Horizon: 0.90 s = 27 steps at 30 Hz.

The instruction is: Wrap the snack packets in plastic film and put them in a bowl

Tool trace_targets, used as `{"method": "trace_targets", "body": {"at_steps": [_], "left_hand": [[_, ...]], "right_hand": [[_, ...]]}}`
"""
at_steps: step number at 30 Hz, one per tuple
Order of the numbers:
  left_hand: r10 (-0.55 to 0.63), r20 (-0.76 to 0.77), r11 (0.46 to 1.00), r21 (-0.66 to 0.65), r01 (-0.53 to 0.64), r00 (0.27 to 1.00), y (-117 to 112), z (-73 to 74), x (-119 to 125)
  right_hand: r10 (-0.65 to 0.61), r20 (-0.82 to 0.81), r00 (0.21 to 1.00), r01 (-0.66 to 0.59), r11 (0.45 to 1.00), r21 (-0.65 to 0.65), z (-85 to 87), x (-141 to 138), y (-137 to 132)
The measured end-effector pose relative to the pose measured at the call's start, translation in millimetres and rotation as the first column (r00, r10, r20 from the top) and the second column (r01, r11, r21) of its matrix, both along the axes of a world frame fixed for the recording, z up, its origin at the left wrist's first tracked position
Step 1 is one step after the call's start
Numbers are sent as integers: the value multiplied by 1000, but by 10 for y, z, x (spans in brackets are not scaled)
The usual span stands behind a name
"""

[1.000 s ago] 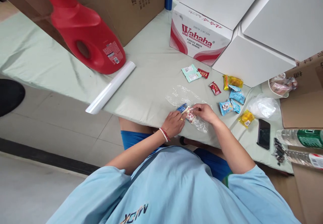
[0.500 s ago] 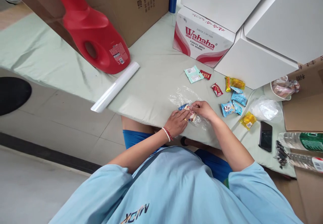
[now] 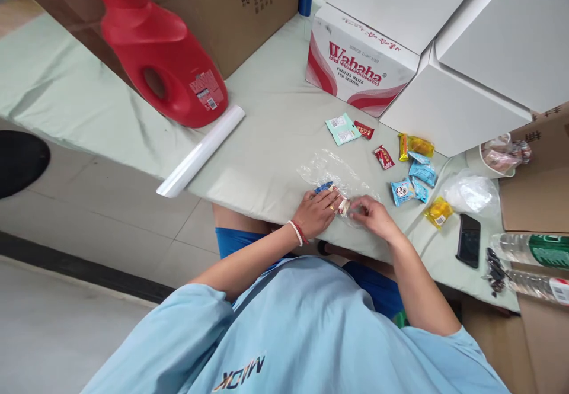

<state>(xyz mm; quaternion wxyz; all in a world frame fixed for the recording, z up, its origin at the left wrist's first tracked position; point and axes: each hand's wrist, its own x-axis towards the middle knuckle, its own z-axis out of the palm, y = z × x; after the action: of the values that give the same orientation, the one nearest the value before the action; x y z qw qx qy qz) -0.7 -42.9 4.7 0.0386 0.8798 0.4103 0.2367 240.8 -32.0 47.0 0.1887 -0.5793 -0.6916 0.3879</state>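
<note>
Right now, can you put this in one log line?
left hand: resting on small packets | right hand: at clear film, grip unclear | nearby: light-blue packets, phone

Storeroom-like workspace, cardboard carton, Wahaha box, cloth-covered table

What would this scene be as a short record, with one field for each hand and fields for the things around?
Left hand: over small packets, partly hiding them
Right hand: beside the packets, fingers curled, grip unclear
Clear plastic: spread around the packets
Right side: blue packets, black phone
Left side: white roll, red jug
Far side: Wahaha box
</note>
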Motion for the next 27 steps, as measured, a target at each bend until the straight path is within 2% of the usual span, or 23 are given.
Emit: {"method": "trace_targets", "body": {"at_steps": [2, 4, 6, 7, 10, 12, 14, 16, 18, 20, 23, 25, 27], "left_hand": [[-10, 8, 1000, 7, 10, 1000, 16, 1, 7], [-28, 21, 999, 19, 27, 999, 27, -6, 27], [-33, 38, 999, 28, 32, 999, 33, -19, 60], [-31, 47, 999, 32, 30, 998, 35, -27, 81], [-19, 61, 998, 61, 16, 998, 37, -41, 143], [-5, 55, 997, 78, 1, 998, 37, -38, 177], [18, 45, 998, 67, -21, 999, 36, -25, 199], [43, 39, 998, 35, -45, 998, 34, -6, 212], [62, 38, 998, 12, -62, 997, 33, 13, 220], [77, 38, 997, 1, -77, 996, 35, 26, 224], [94, 31, 995, -30, -93, 995, 45, 31, 226], [94, 28, 994, -55, -93, 995, 52, 26, 223], [83, 27, 994, -69, -81, 996, 57, 18, 219]], "right_hand": [[80, 42, 996, -77, 994, -78, -28, 138, -70], [99, 69, 993, -88, 985, -149, -19, 274, -37], [71, 117, 991, -55, 989, -134, 25, 351, 92], [39, 155, 987, -27, 996, -80, 50, 353, 181], [-99, 284, 954, 56, 986, 155, 86, 207, 469], [-165, 377, 911, 78, 969, 235, 52, 35, 623], [-196, 457, 868, 110, 972, 208, -14, -124, 727], [-198, 473, 858, 165, 980, 110, -82, -223, 792], [-194, 396, 898, 212, 977, -2, -128, -247, 836], [-195, 249, 949, 220, 972, -77, -142, -218, 864], [-188, 28, 982, 189, 981, -38, -108, -152, 859], [-169, -67, 983, 170, 985, 7, -65, -138, 817], [-144, -135, 980, 143, 990, -16, -21, -161, 747]]}}
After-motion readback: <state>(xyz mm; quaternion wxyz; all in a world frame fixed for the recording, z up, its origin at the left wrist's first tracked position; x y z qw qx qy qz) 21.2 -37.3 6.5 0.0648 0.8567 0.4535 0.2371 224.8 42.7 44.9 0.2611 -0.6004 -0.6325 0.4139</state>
